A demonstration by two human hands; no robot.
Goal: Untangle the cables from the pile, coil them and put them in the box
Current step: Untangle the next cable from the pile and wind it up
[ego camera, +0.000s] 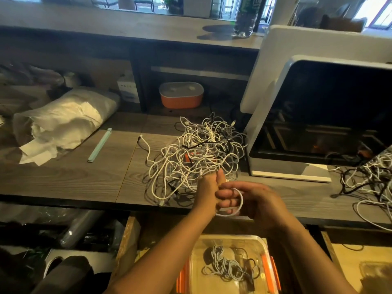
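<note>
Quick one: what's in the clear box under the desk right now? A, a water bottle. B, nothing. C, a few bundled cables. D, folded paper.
C: the clear box with orange clips holds a few bundled white and dark cables.

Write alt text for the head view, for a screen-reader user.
The left hand and right hand meet over the desk edge, a white cable loop wound round the right hand's fingers. Behind them lies a tangled cable pile; below, a clear box already holds coiled cables.
</note>
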